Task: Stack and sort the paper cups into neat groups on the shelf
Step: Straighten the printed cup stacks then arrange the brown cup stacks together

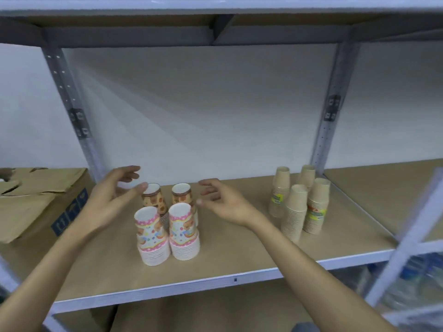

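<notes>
Far left: a creased brown cardboard box (pixel 36 200) with torn flaps and blue handling symbols sits on the flat tan fibreboard shelf (pixel 227 264), matte, edged in white-painted metal.

Left hand (pixel 112 195): fingers spread and curved, holding nothing. Thumb tip is at the rim of the back-left stack of brown-patterned paper cups (pixel 153 200); whether it actually touches, can't tell. The other fingers float above and behind that stack.

Centre of shelf: four inverted, tapered stacks in a tight two-by-two block. Back-right is a second brown-printed cup stack (pixel 182 195). In front are two stacks of pink-and-white cartoon-print paper cups, one on the left (pixel 152 236) and one on the right (pixel 183 232), with ribbed bands of nested rims at the base. The front pair sits just beside each other, nearly touching.

Right hand (pixel 223 202): open, fingers loosely curled, empty, just right of the back-right stack, not touching it.

Right side, well apart: four stacks of plain kraft-brown paper cups (pixel 297 212), also inverted, clustered together. Two carry a bright yellow-green label band.

Frame: perforated grey steel uprights (pixel 72 111), grey crossbeam under the shelf above. Plain white wall behind. More cardboard on the level below. A blurred white strut crosses the lower right corner.
</notes>
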